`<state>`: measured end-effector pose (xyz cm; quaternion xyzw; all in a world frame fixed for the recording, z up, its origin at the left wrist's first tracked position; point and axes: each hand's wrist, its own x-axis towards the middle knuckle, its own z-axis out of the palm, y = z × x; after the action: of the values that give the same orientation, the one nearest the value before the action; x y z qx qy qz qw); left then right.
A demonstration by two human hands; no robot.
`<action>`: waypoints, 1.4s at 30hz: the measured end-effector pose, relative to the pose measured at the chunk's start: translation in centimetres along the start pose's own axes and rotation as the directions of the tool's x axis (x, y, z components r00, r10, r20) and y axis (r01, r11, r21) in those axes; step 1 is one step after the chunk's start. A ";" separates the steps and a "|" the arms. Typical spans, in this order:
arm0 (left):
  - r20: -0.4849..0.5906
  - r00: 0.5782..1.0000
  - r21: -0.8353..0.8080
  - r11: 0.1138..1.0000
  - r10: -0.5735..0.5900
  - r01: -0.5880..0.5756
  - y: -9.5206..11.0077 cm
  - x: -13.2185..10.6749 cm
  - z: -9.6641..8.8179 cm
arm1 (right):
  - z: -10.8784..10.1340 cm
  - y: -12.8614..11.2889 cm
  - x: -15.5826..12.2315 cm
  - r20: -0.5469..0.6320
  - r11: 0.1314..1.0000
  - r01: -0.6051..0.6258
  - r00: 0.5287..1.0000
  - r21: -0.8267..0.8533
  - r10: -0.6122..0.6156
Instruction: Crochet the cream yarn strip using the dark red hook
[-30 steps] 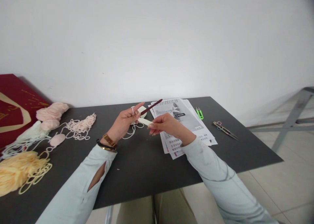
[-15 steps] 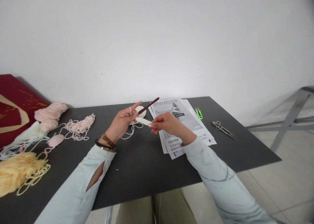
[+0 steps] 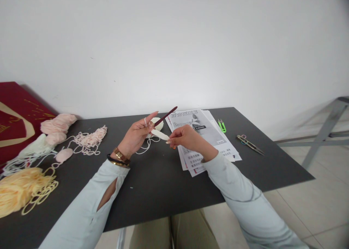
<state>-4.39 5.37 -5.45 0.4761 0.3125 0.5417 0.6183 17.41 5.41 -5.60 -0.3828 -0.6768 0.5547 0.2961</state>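
Above the middle of the black table [image 3: 163,183], my left hand [image 3: 137,134] is closed on a dark red crochet hook [image 3: 165,116] that points up and to the right. White yarn loops over its forefinger. My right hand [image 3: 185,138] pinches the end of a small white crocheted strip [image 3: 160,134] that runs between the two hands. A white yarn strand [image 3: 145,146] hangs from the strip to a small white ball [image 3: 158,123] lying behind the hands.
Printed sheets [image 3: 203,139] lie right of the hands, with green snips [image 3: 221,125] and small scissors [image 3: 249,144] beyond. Pink yarn [image 3: 89,139], pink skeins [image 3: 57,124] and yellow yarn [image 3: 21,192] lie at the left, beside a red box [image 3: 13,118].
Almost nothing differs. The hook's tip has risen slightly and the right hand's fingers have shifted a little along the white strip.
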 end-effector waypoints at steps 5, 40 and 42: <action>0.015 1.000 -0.034 0.999 0.007 -0.006 0.0 0.0 -0.3 | -0.3 0.0 -0.1 0.009 0.999 0.013 1.000 0.039 -0.013; 0.048 0.999 0.267 0.964 -0.006 -0.007 -1.7 -0.4 1.8 | 1.5 0.5 0.5 -0.042 0.995 0.024 0.999 0.098 -0.020; 0.050 0.999 0.278 0.961 -0.008 -0.006 -1.6 -0.4 1.9 | 1.5 0.4 0.5 -0.044 0.995 0.035 0.999 0.088 -0.031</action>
<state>-2.19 4.56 -6.37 0.5718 0.3697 0.4799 0.5533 16.01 5.12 -6.30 -0.3696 -0.6513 0.5710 0.3363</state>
